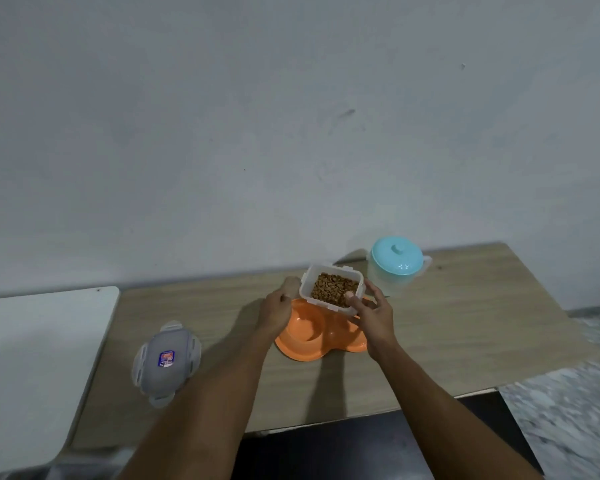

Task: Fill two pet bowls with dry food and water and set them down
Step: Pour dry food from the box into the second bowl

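A clear plastic container (309, 289) of brown dry food (333, 289) is held above the orange double pet bowl (305, 344) on the wooden table. My left hand (278, 311) grips the container's left side. My right hand (373, 313) grips its right front corner, thumb over the rim. The bowl's left compartment looks bare; its right compartment is mostly hidden by my right hand and the container. A clear pitcher with a turquoise lid (397, 259) stands behind and to the right.
The container's grey lid (167, 362) lies on the wooden table (447, 341) at the left. A white surface (32, 358) adjoins the table's left side. A grey wall rises behind. Speckled floor shows at the right.
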